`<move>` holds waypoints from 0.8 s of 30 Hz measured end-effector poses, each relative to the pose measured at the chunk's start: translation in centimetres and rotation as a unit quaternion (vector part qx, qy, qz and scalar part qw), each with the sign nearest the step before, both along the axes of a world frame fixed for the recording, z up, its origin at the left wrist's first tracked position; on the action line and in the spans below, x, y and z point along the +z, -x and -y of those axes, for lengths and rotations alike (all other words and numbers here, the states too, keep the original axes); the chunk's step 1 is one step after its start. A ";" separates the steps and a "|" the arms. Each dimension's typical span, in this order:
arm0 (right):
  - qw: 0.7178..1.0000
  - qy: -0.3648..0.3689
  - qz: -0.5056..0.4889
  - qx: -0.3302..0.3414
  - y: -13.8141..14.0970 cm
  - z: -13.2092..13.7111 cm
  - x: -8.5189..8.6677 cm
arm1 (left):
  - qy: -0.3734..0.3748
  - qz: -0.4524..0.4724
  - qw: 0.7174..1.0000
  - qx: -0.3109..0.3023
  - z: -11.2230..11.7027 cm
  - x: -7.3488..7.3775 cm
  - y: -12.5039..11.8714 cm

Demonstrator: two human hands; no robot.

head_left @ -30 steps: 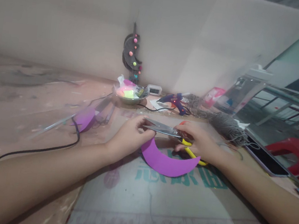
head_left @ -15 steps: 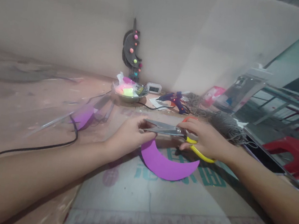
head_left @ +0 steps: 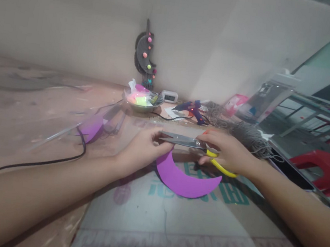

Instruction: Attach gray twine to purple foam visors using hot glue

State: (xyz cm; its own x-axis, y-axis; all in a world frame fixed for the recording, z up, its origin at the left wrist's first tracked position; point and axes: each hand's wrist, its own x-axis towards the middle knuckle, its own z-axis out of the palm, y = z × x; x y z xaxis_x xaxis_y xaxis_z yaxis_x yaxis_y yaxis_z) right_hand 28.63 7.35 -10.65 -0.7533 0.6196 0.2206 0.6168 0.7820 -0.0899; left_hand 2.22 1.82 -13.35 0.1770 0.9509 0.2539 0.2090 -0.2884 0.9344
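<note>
My left hand (head_left: 146,149) pinches one tip of a purple crescent moon cutout (head_left: 186,184), flat like foam or card, which hangs tilted above the printed cardboard (head_left: 128,223). My right hand (head_left: 220,148) is wrapped around the yellow and orange handles of a pair of scissors (head_left: 181,140). Its blades point left, nearly closed, and their ends lie at my left fingertips, by the crescent's upper tip. Whether the blades touch the purple piece is hidden by my left fingers.
Behind my hands stand a bowl of colourful bits (head_left: 143,106), a small digital clock (head_left: 170,96) and a glue gun (head_left: 192,110). Grey yarn (head_left: 248,140) and a phone (head_left: 293,171) lie right. Purple scraps (head_left: 90,128) and a black cord (head_left: 58,161) lie left. A decorated grey crescent (head_left: 145,55) leans against the wall.
The scissor blades have come closer together as my right hand closed slightly. The purple crescent has risen a little at its free end. My left hand stays in place.
</note>
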 end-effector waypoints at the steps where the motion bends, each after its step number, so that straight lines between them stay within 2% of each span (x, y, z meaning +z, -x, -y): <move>1: 1.000 0.010 -0.008 -0.003 0.0 0.0 -0.1 | -0.007 -0.003 1.000 0.004 0.0 0.1 0.0; 4: 0.998 0.037 -0.051 -0.032 0.1 -0.1 -0.3 | -0.017 -0.011 1.000 0.014 0.0 0.2 0.1; 8: 0.985 0.037 -0.104 -0.131 -0.1 -0.7 -0.1 | -0.005 0.003 1.000 -0.007 -0.1 -0.1 0.2; 11: 0.977 0.026 -0.091 -0.190 -1.0 -1.9 -0.3 | 0.009 0.026 0.999 -0.028 -0.3 -0.4 0.2; 13: 0.978 0.027 -0.070 -0.193 -1.8 -2.9 -0.9 | 0.024 0.037 0.998 -0.035 -0.4 -0.6 0.2; 17: 0.985 0.054 -0.053 -0.158 -2.7 -4.4 -2.0 | 0.043 0.045 0.997 -0.036 -0.6 -0.8 0.2; 19: 0.985 0.058 -0.056 -0.154 -2.3 -4.1 -1.4 | 0.042 0.042 0.998 -0.030 -0.7 -0.9 0.2; 21: 0.980 0.047 -0.098 -0.168 -1.4 -2.8 0.1 | 0.038 0.038 0.998 -0.026 -0.8 -1.0 0.2; 23: 0.960 0.049 -0.214 -0.175 -0.3 -0.8 2.3 | 0.036 0.033 0.998 -0.025 -0.9 -0.9 0.2; 24: 0.938 0.062 -0.296 -0.172 0.1 0.3 3.3 | 0.035 0.027 0.999 -0.026 -0.9 -0.9 0.2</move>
